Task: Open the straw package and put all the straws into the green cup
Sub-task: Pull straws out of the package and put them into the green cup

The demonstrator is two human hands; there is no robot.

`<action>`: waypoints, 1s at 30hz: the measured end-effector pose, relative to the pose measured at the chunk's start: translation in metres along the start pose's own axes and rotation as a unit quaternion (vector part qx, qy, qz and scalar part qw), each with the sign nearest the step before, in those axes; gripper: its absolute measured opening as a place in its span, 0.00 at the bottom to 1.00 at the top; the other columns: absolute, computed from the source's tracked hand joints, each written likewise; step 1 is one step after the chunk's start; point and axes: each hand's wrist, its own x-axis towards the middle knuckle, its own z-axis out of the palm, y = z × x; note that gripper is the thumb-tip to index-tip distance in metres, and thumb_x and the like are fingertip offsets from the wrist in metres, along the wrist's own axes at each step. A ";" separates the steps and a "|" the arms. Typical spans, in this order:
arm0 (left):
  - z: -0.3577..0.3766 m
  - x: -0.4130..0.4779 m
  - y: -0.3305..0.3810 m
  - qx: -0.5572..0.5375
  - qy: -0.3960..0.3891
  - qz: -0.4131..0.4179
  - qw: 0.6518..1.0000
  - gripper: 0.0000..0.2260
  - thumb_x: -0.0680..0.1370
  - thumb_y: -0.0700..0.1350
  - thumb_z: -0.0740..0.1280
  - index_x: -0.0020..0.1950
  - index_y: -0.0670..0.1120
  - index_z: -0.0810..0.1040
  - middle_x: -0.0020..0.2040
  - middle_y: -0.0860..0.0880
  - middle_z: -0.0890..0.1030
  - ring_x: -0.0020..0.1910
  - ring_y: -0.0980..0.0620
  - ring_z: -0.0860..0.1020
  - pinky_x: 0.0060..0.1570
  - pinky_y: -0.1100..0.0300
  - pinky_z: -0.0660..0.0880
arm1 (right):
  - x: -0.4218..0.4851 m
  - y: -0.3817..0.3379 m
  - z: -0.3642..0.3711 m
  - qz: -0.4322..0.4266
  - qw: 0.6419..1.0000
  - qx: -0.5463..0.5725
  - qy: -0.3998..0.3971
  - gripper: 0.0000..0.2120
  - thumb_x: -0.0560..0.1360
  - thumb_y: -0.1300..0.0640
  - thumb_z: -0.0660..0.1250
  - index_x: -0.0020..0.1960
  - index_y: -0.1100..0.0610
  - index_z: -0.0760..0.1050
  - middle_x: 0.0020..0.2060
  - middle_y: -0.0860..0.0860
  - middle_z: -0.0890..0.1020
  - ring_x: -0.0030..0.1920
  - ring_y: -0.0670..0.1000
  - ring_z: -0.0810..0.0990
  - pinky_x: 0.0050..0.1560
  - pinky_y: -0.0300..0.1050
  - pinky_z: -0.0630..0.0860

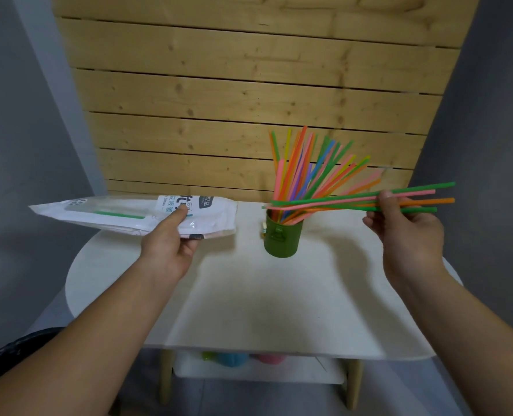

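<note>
Through my head camera, my left hand (171, 244) pinches the straw package (99, 214), thumb on top, holding it lifted over the far left edge of the desk (249, 295) with its open end towards the green cup (283, 238). One green straw (120, 214) seems left inside. My right hand (405, 226) grips a bunch of straws (339, 202) near one end, almost level, tips at the cup's rim, ready to tip in, I judge. The cup stands near the far edge, already full of upright straws (306, 166).
</note>
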 end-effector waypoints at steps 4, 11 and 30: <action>0.001 -0.002 -0.002 0.000 -0.009 -0.002 1.000 0.19 0.77 0.37 0.74 0.68 0.43 0.78 0.53 0.46 0.87 0.38 0.52 0.88 0.31 0.60 0.82 | 0.003 -0.010 -0.001 -0.080 0.994 -0.072 0.008 0.10 0.75 0.47 0.71 0.42 0.52 0.83 0.30 0.45 0.85 0.33 0.46 0.84 0.42 0.43 0.83; 0.003 -0.007 -0.006 0.009 -0.032 -0.011 0.999 0.18 0.77 0.37 0.74 0.67 0.43 0.79 0.55 0.45 0.87 0.41 0.51 0.88 0.33 0.59 0.83 | 0.009 -0.020 -0.003 -0.114 0.988 -0.102 0.022 0.12 0.74 0.44 0.70 0.39 0.51 0.82 0.30 0.44 0.85 0.32 0.46 0.85 0.40 0.44 0.82; 0.006 -0.015 -0.016 0.036 -0.044 -0.034 0.998 0.17 0.77 0.37 0.74 0.65 0.43 0.80 0.55 0.44 0.88 0.46 0.49 0.88 0.33 0.57 0.83 | 0.022 -0.002 0.057 -0.196 0.945 -0.260 -0.027 0.14 0.79 0.49 0.65 0.42 0.59 0.75 0.34 0.54 0.80 0.35 0.51 0.80 0.34 0.45 0.75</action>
